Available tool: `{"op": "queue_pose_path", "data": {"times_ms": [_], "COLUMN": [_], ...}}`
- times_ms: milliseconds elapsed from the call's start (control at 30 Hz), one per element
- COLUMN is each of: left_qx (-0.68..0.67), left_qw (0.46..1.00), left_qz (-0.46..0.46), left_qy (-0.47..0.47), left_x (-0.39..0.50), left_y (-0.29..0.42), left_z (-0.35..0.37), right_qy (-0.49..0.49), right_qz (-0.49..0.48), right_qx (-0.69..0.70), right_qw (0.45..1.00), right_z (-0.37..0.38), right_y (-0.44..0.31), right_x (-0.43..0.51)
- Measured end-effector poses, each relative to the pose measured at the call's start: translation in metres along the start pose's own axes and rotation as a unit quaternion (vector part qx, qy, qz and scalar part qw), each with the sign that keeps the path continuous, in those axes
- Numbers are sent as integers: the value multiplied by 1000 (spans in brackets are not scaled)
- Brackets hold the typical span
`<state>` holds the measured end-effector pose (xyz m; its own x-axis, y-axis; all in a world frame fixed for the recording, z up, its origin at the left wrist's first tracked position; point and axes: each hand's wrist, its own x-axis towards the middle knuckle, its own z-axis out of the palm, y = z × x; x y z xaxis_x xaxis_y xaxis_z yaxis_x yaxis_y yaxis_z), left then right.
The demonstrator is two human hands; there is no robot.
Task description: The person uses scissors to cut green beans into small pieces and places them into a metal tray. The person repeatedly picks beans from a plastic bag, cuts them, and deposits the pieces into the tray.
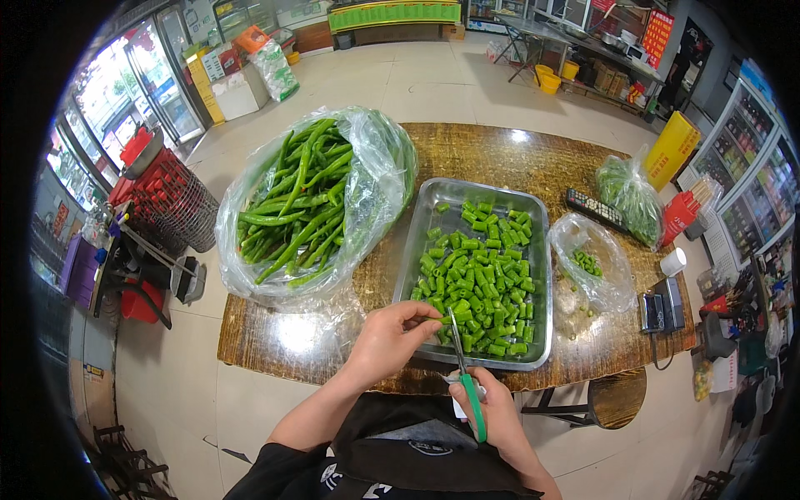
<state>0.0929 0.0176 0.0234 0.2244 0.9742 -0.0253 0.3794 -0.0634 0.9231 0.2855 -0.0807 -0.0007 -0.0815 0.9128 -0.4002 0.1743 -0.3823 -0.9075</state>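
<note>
Between the fingertips of my left hand (397, 334) is a short end of green chili pepper (445, 320), held over the near left part of a metal tray (409, 244). My right hand (494, 406) grips green-handled scissors (465, 369), whose blades point away from me and meet the pepper. Something white shows in the right palm, partly hidden. Many cut green pepper pieces (481, 269) lie heaped in the tray. Left of it, a large clear plastic bag (381, 169) stands open, full of long whole green peppers (306, 206).
Right of the tray, a small clear bag (609, 281) holds pepper stem ends (586, 264). Beyond it are a remote control (595, 209), a tied bag of greens (628, 190), a white cup (673, 262) and a dark device (662, 309). A round stool (617, 400) stands beside the wooden table (487, 147).
</note>
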Motion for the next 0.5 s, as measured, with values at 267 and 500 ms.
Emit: {"op": "queue_pose_path", "data": {"times_ms": [267, 500], "left_qx": [-47, -56], "left_qw": [999, 993], "left_qz": [22, 48], "left_qy": [-5, -89], "left_x": [11, 29], "left_y": [8, 35], "left_z": [8, 33], "right_qy": [27, 56], "right_qz": [7, -45], "right_qx": [26, 9], "right_qw": [999, 997], "right_z": [-10, -33], "right_y": [11, -8], "right_x": [-6, -24]}}
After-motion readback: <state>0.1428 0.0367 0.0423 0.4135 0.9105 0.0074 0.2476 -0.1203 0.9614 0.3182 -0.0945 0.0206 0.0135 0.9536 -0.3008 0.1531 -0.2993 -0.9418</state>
